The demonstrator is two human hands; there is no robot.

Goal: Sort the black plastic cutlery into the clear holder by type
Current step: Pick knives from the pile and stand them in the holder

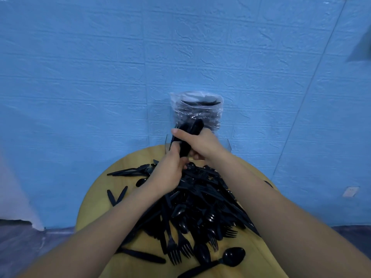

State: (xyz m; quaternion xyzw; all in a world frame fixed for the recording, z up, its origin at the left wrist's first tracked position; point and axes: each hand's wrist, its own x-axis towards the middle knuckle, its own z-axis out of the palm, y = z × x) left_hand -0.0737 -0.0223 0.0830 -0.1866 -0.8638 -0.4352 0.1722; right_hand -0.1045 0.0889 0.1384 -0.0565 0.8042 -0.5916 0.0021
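Note:
A big heap of black plastic cutlery (200,205), forks, spoons and knives mixed, covers the round yellow table (96,199). Both hands meet above the heap's far end. My right hand (200,145) grips a bundle of black cutlery (188,137) that points up and away. My left hand (170,171) holds the lower end of the same bundle. Just behind stands the clear holder (227,145) at the table's far edge. A clear plastic bag (197,111) with black cutlery in it rises above the holder.
Loose knives (116,195) and spoons (128,171) lie on the table's left side. A single spoon (230,257) and a knife (144,255) lie near the front edge. A blue textured wall (100,77) stands right behind the table.

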